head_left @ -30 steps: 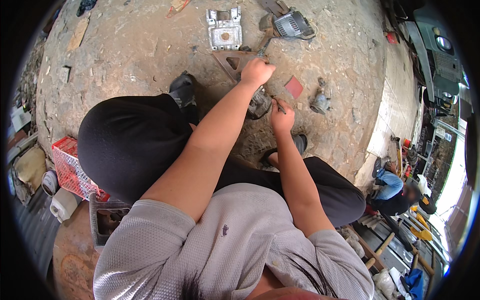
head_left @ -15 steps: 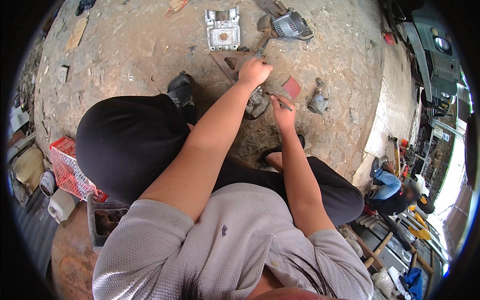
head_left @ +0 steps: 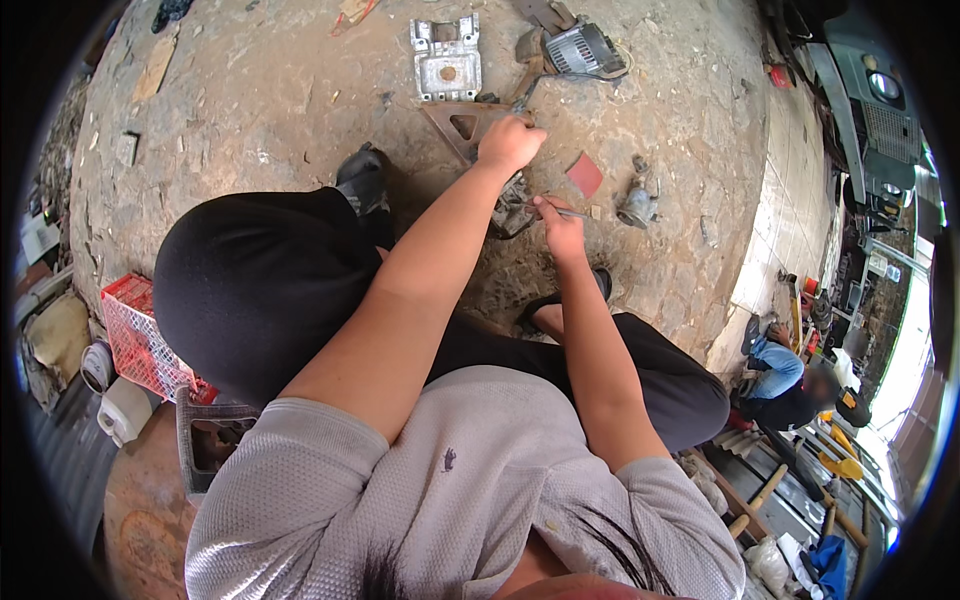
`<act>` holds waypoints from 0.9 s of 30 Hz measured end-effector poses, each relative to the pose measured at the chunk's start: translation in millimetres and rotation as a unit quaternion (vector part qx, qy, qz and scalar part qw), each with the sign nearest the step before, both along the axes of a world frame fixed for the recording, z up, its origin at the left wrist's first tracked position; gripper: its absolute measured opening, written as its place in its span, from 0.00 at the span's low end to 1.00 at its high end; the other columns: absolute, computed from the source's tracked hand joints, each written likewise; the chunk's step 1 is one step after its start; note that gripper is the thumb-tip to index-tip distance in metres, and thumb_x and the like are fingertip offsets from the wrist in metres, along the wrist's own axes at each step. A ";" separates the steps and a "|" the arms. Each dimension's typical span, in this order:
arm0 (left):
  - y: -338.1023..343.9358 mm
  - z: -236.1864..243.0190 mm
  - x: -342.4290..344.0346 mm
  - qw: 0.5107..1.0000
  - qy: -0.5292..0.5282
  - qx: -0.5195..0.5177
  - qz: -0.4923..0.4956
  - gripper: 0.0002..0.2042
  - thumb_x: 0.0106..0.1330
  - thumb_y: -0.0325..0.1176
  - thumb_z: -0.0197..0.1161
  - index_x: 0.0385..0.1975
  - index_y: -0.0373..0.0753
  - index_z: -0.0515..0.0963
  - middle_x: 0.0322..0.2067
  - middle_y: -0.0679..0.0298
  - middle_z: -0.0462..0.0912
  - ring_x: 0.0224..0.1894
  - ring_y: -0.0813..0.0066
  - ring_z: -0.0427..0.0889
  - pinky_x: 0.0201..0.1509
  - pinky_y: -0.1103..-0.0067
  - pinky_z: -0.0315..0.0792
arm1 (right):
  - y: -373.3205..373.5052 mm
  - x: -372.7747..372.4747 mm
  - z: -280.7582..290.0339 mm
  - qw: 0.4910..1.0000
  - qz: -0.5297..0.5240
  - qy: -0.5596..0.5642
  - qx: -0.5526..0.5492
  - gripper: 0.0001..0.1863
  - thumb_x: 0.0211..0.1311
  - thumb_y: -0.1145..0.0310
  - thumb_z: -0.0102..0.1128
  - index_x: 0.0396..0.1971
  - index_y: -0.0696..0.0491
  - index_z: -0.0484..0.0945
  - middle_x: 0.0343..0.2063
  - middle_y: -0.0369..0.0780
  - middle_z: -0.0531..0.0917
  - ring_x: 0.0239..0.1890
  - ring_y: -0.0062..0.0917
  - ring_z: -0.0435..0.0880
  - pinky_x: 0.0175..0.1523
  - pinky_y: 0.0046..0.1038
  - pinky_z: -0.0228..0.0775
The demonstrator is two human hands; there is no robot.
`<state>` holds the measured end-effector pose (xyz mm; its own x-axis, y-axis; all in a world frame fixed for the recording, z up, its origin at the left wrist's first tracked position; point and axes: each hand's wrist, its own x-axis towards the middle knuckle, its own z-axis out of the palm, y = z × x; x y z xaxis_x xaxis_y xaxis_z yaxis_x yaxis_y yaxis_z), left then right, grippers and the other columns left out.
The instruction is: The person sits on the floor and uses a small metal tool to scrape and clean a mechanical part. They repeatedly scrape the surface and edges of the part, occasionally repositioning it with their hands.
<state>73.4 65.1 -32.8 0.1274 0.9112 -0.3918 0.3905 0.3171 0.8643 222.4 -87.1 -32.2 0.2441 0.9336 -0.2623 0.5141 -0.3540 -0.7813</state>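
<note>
My left hand is closed in a fist above a greasy metal machine part. What its fingers grip is hidden beneath it. Right beside that hand lies a flat rusty bracket with a triangular hole. Between the fingers of my right hand is a slim metal tool, its exact kind too small to tell. The tool's inner end points at the right side of the machine part; whether it touches cannot be made out.
A red sandpaper piece and a small grey metal part lie to the right. Beyond are a silver casting and a finned motor-like unit. A red-and-white crate stands left; another person sits far right.
My right hand has shifted slightly left, closer to the machine part. The slim tool has swung from a slant to nearly level. My left hand stays in place.
</note>
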 end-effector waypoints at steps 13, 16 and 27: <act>1.4 -7.8 -0.9 1.000 -0.019 0.023 -0.001 0.18 0.60 0.43 0.62 0.38 0.34 0.86 0.39 0.41 0.87 0.47 0.41 0.85 0.53 0.61 0.77 | -8.4 -8.6 6.8 0.998 0.022 0.001 0.061 0.10 0.70 0.67 0.70 0.43 0.58 0.89 0.35 0.48 0.90 0.38 0.32 0.89 0.48 0.31 0.78; 9.0 -12.6 -2.8 0.999 -0.019 -0.002 -0.027 0.20 0.60 0.45 0.63 0.44 0.38 0.88 0.45 0.43 0.88 0.52 0.42 0.85 0.58 0.59 0.77 | -7.8 0.8 3.2 0.997 0.036 0.073 -0.006 0.10 0.69 0.67 0.71 0.43 0.58 0.89 0.35 0.49 0.90 0.38 0.31 0.89 0.48 0.32 0.78; 0.8 1.0 3.7 1.000 -0.010 0.025 0.000 0.18 0.57 0.44 0.61 0.36 0.34 0.87 0.38 0.41 0.87 0.47 0.40 0.86 0.53 0.60 0.77 | -20.0 -9.4 13.4 0.994 0.076 -0.052 0.055 0.09 0.66 0.67 0.70 0.38 0.57 0.89 0.36 0.48 0.89 0.41 0.46 0.88 0.48 0.36 0.79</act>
